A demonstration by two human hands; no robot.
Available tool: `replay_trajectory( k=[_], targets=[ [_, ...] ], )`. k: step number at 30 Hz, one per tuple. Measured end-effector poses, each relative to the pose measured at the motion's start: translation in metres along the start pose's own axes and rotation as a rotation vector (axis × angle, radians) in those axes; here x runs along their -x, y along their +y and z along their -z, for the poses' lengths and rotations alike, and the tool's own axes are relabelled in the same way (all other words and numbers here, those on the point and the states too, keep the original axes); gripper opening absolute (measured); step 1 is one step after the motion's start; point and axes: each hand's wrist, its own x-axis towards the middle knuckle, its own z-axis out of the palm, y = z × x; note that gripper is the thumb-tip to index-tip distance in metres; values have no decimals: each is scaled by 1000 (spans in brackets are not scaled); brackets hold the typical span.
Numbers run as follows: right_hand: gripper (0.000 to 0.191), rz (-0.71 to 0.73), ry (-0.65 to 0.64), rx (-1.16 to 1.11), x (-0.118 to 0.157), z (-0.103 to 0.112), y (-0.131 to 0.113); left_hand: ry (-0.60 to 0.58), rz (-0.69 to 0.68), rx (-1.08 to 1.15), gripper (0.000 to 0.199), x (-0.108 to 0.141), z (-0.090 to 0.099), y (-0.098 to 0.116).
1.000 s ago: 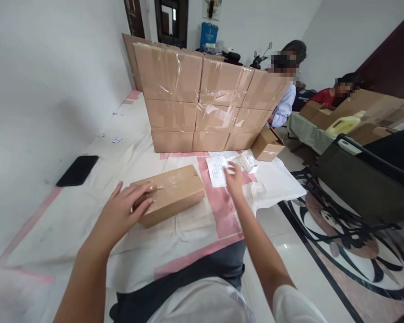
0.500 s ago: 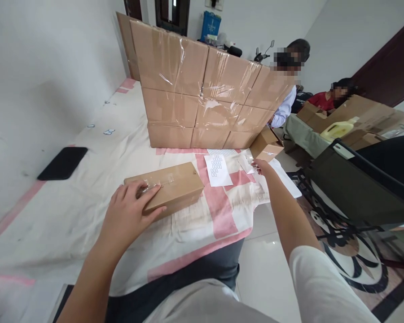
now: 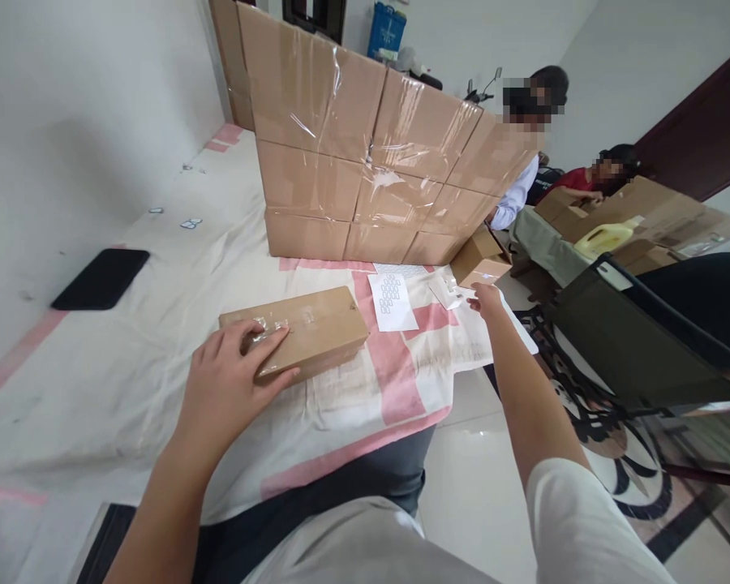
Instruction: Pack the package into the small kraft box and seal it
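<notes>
A closed brown cardboard box (image 3: 316,328) with clear tape on top lies on the cloth-covered table (image 3: 176,381). My left hand (image 3: 231,373) rests over its left end, fingers on the top and thumb along the near side. At the table's right edge, my right hand (image 3: 485,300) is beside a small white packet (image 3: 446,289) and just below a small open cardboard box (image 3: 480,258); its fingers are partly spread and hold nothing visible. A white sheet with printed small shapes (image 3: 392,302) lies between the two boxes.
Stacked, taped cardboard boxes (image 3: 365,146) form a wall at the back. A black flat object (image 3: 102,279) lies on the left. Two people are at the back right, near a yellow jug (image 3: 605,238) and more cardboard. A dark chair (image 3: 650,332) stands at right.
My right hand has moved slightly right, away from the white packet and toward the small open box. My left hand stays on the closed box. The view has shifted a little.
</notes>
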Motion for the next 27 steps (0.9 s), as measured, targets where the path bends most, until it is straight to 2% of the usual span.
replay_trajectory(
  k=[6, 14, 21, 24, 27],
  targets=[
    [39, -134, -153, 160, -12, -5, -8, 37, -27, -17, 48, 0, -1, 1],
    [50, -61, -172, 295, -24, -13, -21, 67, -43, -17, 49, 0, -2, 0],
    [23, -112, -203, 380, -28, -15, -28, 69, -28, -2, 49, 1, -2, 1],
    [20, -95, -204, 320, -31, -14, -27, 63, -8, 24, 49, 2, -2, 1],
    [20, -3, -206, 194, -32, -13, -23, 60, 6, 40, 48, 2, -3, 1]
  ],
)
